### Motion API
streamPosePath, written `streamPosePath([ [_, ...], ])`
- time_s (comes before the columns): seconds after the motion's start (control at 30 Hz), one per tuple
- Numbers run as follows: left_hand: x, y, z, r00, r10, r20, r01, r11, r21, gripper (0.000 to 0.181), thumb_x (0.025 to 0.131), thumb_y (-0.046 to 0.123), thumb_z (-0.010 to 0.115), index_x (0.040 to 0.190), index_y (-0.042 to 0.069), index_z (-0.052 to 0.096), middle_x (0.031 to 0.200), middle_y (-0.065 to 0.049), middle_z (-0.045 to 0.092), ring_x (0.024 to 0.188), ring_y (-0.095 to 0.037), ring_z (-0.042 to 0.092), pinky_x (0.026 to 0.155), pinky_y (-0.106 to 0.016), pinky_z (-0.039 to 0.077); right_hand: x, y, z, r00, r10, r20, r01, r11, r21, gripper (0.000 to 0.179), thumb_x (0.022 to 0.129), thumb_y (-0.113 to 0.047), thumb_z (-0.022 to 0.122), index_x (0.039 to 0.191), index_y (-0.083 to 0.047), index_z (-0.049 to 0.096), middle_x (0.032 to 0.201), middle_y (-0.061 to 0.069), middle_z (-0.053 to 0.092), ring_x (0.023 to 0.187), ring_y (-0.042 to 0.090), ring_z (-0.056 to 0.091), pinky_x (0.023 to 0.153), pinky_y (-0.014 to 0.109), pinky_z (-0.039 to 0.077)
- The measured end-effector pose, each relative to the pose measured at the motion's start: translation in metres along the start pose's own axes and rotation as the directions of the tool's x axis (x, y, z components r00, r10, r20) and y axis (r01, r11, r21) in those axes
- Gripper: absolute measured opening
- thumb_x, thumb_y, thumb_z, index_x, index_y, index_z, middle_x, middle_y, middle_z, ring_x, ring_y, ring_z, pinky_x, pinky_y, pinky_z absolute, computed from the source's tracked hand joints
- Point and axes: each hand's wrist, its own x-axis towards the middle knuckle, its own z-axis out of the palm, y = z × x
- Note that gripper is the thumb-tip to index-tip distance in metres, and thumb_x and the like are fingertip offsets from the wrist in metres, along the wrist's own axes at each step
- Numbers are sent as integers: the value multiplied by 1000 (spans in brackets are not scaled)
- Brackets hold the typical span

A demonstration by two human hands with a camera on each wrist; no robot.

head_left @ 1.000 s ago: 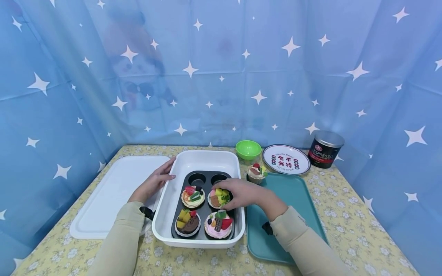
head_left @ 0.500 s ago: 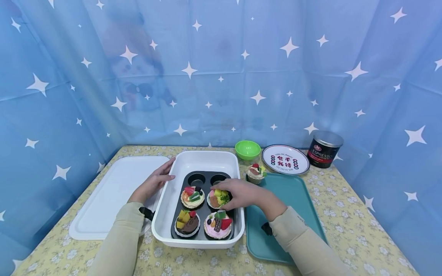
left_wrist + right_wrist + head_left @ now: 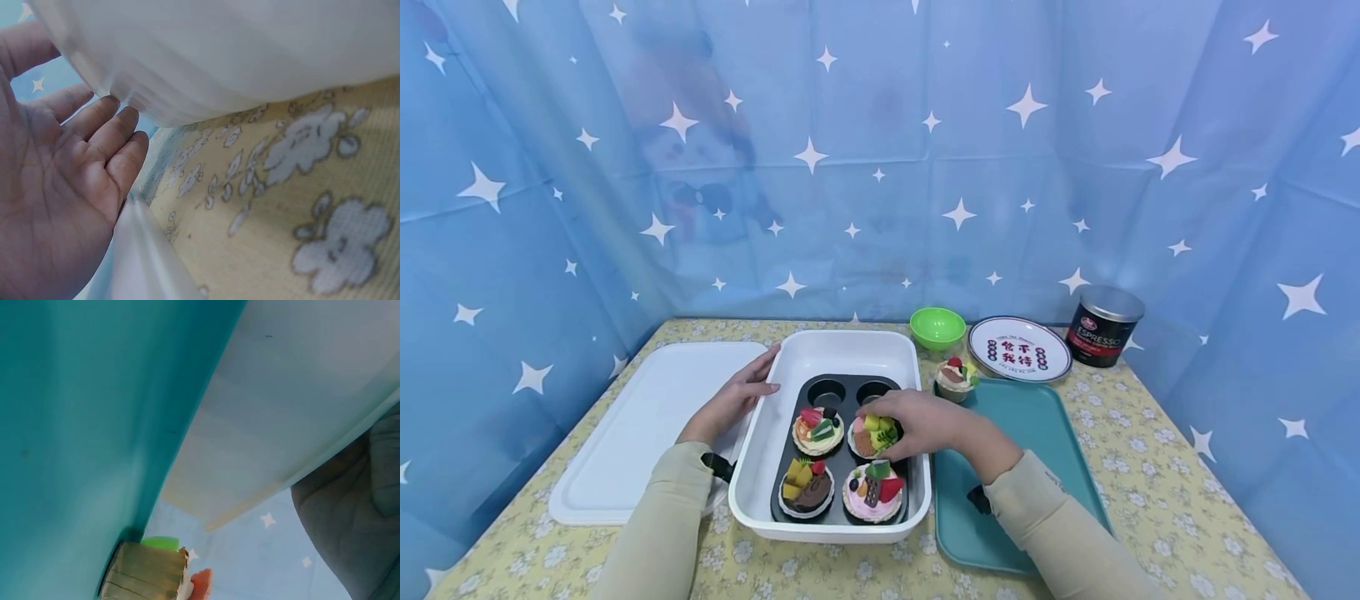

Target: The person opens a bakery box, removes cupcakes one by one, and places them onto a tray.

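A white rectangular container [image 3: 752, 467] holds a dark muffin pan [image 3: 844, 500]. Cupcakes fill the middle and front cups: a fruit-topped one [image 3: 816, 432], a chocolate one [image 3: 806, 487], a pink one [image 3: 872, 493] and a yellow-fruit one [image 3: 865, 437]. The two back cups are bare. My right hand [image 3: 925, 421] reaches over the right rim and grips the yellow-fruit cupcake from above; the fingertips are partly hidden. Outside the container's left wall, my left hand [image 3: 737, 396] touches it with loosely extended fingers [image 3: 103, 115], palm showing in the left wrist view.
A white lid-like board [image 3: 632, 450] lies left. A teal tray [image 3: 985, 533] sits right, with another cupcake [image 3: 955, 381] near its back corner. Farther back stand a green bowl [image 3: 938, 329], a printed plate [image 3: 1052, 354] and an espresso tin [image 3: 1103, 329].
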Motion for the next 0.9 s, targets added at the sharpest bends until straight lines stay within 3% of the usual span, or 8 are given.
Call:
streamPosePath([
  [0.4,0,-1,-1,1000,-8,0,8,1000,-4,81,98,15,60,163,28,14,168,-1,11,154,-25,13,121,-48,19,-1,-1,-4,999,-39,-14,38,999,-30,66,89,-33,78,147,-14,53,146,5,53,134,24,50,108,30,43],
  [0.57,0,-1,-3,1000,-6,-3,6,1000,3,82,97,17,62,163,28,14,168,-1,11,154,-25,13,121,-47,19,-2,-4,-10,998,-40,-46,38,998,-55,69,88,-41,78,147,-18,53,146,1,54,134,19,51,106,31,45],
  [0.9,1,-3,-3,1000,9,14,-9,1000,-3,81,98,16,61,164,25,14,168,-2,11,153,-26,12,120,-48,19,-23,2,-43,976,-15,-219,16,1000,4,71,84,-41,82,144,-14,56,138,3,60,122,19,58,95,40,54],
])
